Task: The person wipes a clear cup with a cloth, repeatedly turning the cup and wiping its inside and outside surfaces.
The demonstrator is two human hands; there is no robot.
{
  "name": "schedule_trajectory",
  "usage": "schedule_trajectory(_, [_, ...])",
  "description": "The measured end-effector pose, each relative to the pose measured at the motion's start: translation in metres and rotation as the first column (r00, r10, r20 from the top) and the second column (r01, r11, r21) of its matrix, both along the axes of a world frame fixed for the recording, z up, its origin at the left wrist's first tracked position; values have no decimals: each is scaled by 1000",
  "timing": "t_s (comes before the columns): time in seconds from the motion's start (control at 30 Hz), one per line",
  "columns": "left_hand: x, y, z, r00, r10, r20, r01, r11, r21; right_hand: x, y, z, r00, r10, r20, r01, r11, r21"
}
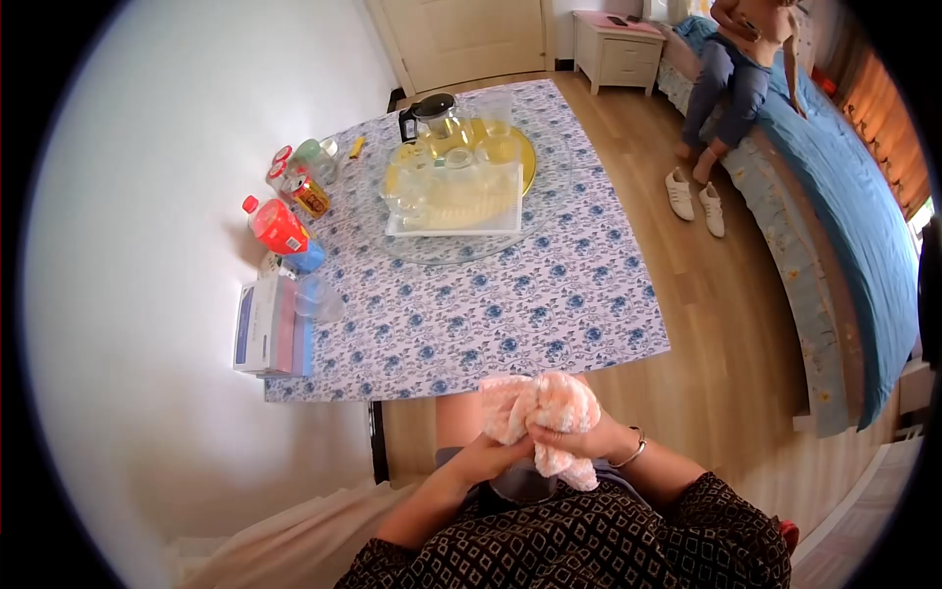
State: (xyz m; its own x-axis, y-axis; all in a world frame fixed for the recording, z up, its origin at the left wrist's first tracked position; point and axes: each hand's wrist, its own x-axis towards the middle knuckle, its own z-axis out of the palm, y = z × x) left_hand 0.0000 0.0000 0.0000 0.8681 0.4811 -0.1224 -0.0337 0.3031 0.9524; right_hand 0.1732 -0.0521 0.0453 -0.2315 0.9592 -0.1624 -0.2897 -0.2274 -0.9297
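A pink and white fluffy cloth (pixel 551 407) is bunched up between my hands, just off the near edge of the table. My right hand (pixel 579 439) is wrapped round the cloth from the right, with a bracelet at its wrist. My left hand (pixel 496 455) is closed at the lower left of the cloth, beside what looks like a clear glass (pixel 523 483) held low near my lap. The fingers of the left hand are partly hidden, and the glass is mostly covered by hands and cloth.
On the flower-patterned table (pixel 491 304) are a white tray (pixel 455 234), a glass jug (pixel 444 126) and several glasses. Bottles, a can (pixel 310 196) and boxes (pixel 265 324) line the wall side. A person (pixel 741 69) sits on the bed (pixel 814 206).
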Motion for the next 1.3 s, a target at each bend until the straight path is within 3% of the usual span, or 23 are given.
schedule_trajectory(0.07, [0, -3, 6, 996, 0, 92, 35, 927, -374, -3, -6, -1, 996, -69, 48, 56, 971, 231])
schedule_trajectory(0.1, [-4, 3, 21, 998, -19, 55, 37, 935, -352, -11, -2, -5, 996, -86, 9, 81, 964, 254])
schedule_trajectory(0.17, [9, -1, 39, 980, 157, 123, -89, 894, -439, -10, -3, -10, 964, -171, 206, 83, 923, 376])
schedule_trajectory(0.2, [10, 3, 31, 987, 161, -6, -154, 930, -333, -2, 2, -9, 998, -34, -57, 50, 950, 308])
schedule_trajectory(0.23, [8, 6, 25, 988, 155, -6, -148, 932, -330, -6, 3, -8, 998, -39, -57, 55, 949, 311])
schedule_trajectory(0.3, [9, 10, 22, 969, 219, 110, -162, 908, -386, -19, 3, -4, 951, -304, 54, 239, 835, 495])
schedule_trajectory(0.33, [9, 5, 28, 959, 268, 91, -232, 928, -291, -19, -3, 4, 968, -157, -193, 192, 966, 176])
schedule_trajectory(0.37, [13, 6, 30, 960, 265, 93, -229, 929, -290, -18, -4, 4, 968, -160, -193, 195, 965, 177])
schedule_trajectory(0.43, [20, 10, 35, 902, 416, 113, -312, 810, -496, -16, -5, 2, 987, -107, -117, 132, 964, 230])
schedule_trajectory(0.47, [13, 15, 27, 902, 430, 46, -432, 899, 68, -17, -5, -2, 987, -112, -119, 137, 964, 230])
schedule_trajectory(0.5, [12, 15, 29, 904, 426, 44, -428, 901, 69, -17, -3, -8, 971, -184, 156, 97, 890, 445])
schedule_trajectory(0.57, [14, 17, 34, 868, 494, 57, -443, 820, -362, -16, -1, -16, 685, -451, 573, -174, 662, 729])
schedule_trajectory(0.6, [20, 24, 26, 839, 543, -22, -421, 623, -659, -12, -2, -9, 769, -338, 542, -105, 770, 629])
schedule_trajectory(0.7, [22, 13, 27, 867, 499, -15, -371, 623, -689, -6, 2, -11, 660, -443, 607, -176, 694, 699])
schedule_trajectory(0.83, [27, 11, 30, 846, 531, -39, -402, 589, -701, 6, 2, 1, 659, -440, 610, -191, 688, 701])
schedule_trajectory(0.87, [31, 9, 47, 829, 545, -126, -502, 624, -599, 11, 1, 6, 874, -169, 457, -53, 900, 433])
schedule_trajectory(0.9, [31, 7, 55, 796, 566, -212, -589, 647, -485, 16, -3, 9, 988, 28, 153, -40, 997, 73])
schedule_trajectory(0.93, [21, 20, 28, 804, 570, -168, -493, 481, -725, 17, -2, -18, 969, -155, 192, 117, 974, 196])
schedule_trajectory(0.97, [10, 26, 8, 801, 574, -171, -497, 477, -725, 28, -4, -38, 931, -229, 286, 156, 954, 256])
schedule_trajectory(1.03, [2, 30, -4, 808, 587, -51, -408, 496, -767, 46, -2, -25, 984, -132, 118, 132, 991, 10])
schedule_trajectory(1.07, [3, 31, -1, 807, 585, -79, -435, 499, -749, 49, 0, -22, 985, -129, 118, 129, 992, 10])
schedule_trajectory(1.17, [5, 30, -5, 781, 610, -138, -458, 407, -790, 57, 1, -17, 922, -265, 281, 256, 964, 70])
schedule_trajectory(1.3, [9, 28, -18, 774, 614, -151, -426, 330, -842, 61, 2, -23, 960, -273, 65, 251, 939, 234])
